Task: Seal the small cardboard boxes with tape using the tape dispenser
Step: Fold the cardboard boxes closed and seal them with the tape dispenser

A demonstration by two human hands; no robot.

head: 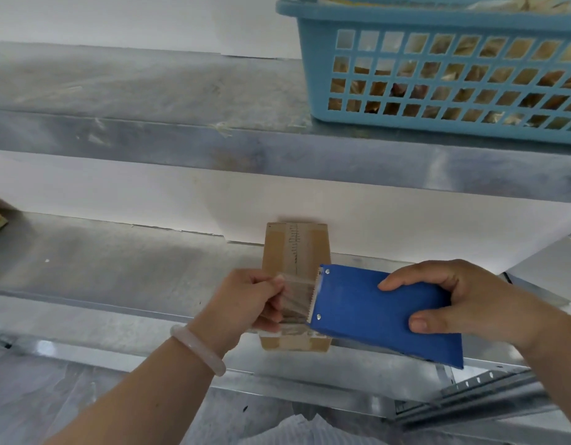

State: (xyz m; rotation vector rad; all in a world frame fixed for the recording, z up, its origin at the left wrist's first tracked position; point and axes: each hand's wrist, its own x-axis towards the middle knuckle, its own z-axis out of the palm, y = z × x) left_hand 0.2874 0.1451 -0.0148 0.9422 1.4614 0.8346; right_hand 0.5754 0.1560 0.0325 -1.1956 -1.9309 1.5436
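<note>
A grey metal shelf [117,268] lies beneath both hands, and a second, higher shelf [149,91] is set beyond them. On that higher shelf, above and beyond the right hand [476,300], stands a light blue plastic basket [316,91] with square perforations. Brownish contents can be glimpsed through its wall but cannot be identified.

A flat blue tape dispenser [383,313] with a serrated metal edge is gripped by the right hand, whose fingers and thumb are curled round its rear part. A small brown cardboard box [277,248] is laid flat on the lower shelf, between and partly under the two hands, with its length pointing away from them. A short strip of clear tape [297,297] is stretched from the dispenser's teeth to the left hand [245,303]. Its free end is pinched there between thumb and fingers, just above the box. A pale bangle [197,351] is worn on the left wrist.

A glossy band is seen along the box's centre seam beyond the hands, and a similar sheen at its near end, so the lengthwise seal is judged to be largely made. The strip now drawn out is not yet laid down, pressed or cut. How many boxes are left cannot be told, as no other small box is clearly shown.
</note>
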